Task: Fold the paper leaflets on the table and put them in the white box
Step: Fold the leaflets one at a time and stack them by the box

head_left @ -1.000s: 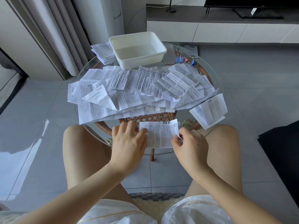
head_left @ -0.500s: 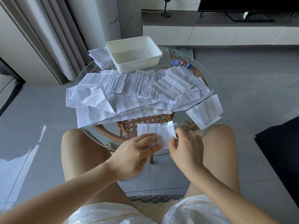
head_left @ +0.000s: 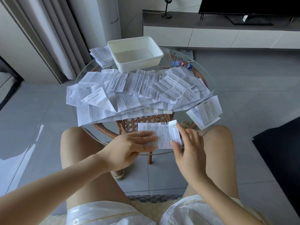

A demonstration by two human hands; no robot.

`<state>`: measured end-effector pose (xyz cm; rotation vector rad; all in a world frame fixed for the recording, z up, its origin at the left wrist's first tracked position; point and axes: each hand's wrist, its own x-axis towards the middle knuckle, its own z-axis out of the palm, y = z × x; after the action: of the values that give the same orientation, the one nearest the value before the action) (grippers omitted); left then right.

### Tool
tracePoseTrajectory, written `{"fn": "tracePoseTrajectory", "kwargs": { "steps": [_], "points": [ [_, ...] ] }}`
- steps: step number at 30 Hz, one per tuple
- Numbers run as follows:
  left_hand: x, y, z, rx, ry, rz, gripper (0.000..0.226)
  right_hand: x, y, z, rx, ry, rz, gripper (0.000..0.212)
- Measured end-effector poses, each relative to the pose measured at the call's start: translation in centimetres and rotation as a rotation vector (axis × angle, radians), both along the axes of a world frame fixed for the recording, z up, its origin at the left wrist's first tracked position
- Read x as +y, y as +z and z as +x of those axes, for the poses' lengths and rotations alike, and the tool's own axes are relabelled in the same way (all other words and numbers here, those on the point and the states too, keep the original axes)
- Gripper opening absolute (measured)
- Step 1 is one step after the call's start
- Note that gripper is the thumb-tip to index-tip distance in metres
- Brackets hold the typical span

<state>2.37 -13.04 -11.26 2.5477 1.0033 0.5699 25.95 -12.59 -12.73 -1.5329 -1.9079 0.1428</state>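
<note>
Leaflet, one, flat at the table's 6 o'clock edge: left hand grip open, straight fingers pressing it down; right hand grip open, thumb touching its right edge; best folded corner-to-corner, creased firmly, before white box at 12 o'clock.

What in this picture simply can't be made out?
Head view, all of it:
Print on the leaflet being folded: too small to read.
That leaflet's left end: covered by the left hand.
Lower sheets of the pile: buried under upper ones, uncountable.
The stack beside the white box: partly hidden by the box.
The television: cut off by the top edge.
</note>
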Motion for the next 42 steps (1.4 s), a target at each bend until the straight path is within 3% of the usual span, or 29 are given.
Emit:
{"fn": "tracePoseTrajectory", "kwargs": {
  "steps": [6, 14, 16, 19, 22, 24, 27, 30, 35, 38, 42],
  "points": [
    [-0.2, -0.2, -2.6, -0.001, -0.012, -0.032, 0.051, 0.4, -0.8, 0.9, 0.095, 0.120, 0.017, 0.045],
    [-0.1, 0.2, -2.6, -0.006, -0.015, -0.056, 0.052, 0.9, 0.0, 1.7, 0.072, 0.192, -0.084, 0.062],
    [0.3, 0.4, -2.6, 0.007, -0.039, -0.081, 0.052, 0.8, 1.4, 2.1, -0.086, 0.184, -0.055, 0.066],
    [0.9, 1.3, -2.7, 0.014, -0.054, -0.114, 0.049, 0.6, 3.3, 2.7, -0.493, 0.268, 0.060, 0.068],
    [0.7, 2.7, -1.4, 0.052, 0.005, 0.000, 0.037, 0.7, 2.7, 3.0, -0.630, 0.449, 0.110, 0.052],
    [-0.4, 3.1, 0.1, 0.163, 0.091, 0.160, 0.026, 0.5, 2.1, 2.9, -0.575, 0.504, 0.198, 0.031],
    [-2.8, 2.2, 2.5, 0.286, 0.270, 0.239, 0.040, -0.5, 2.3, 2.2, -0.483, 0.545, 0.313, 0.034],
    [-4.0, 0.8, 3.4, 0.149, 0.389, 0.249, 0.040, -2.0, 3.3, 1.1, -0.453, 0.622, 0.320, 0.023],
    [-3.5, -0.2, 2.1, -0.111, 0.392, 0.215, 0.027, -0.1, 3.4, 0.6, -0.127, 0.679, 0.052, 0.015],
    [-3.5, -0.5, 1.5, -0.163, 0.414, 0.189, 0.024, 0.8, 3.3, 0.5, -0.041, 0.629, -0.062, 0.025],
    [-3.6, -1.1, 1.9, -0.215, 0.625, 0.168, 0.032, 0.9, 3.4, -0.2, 0.115, 0.455, -0.205, 0.032]
  ]
}}
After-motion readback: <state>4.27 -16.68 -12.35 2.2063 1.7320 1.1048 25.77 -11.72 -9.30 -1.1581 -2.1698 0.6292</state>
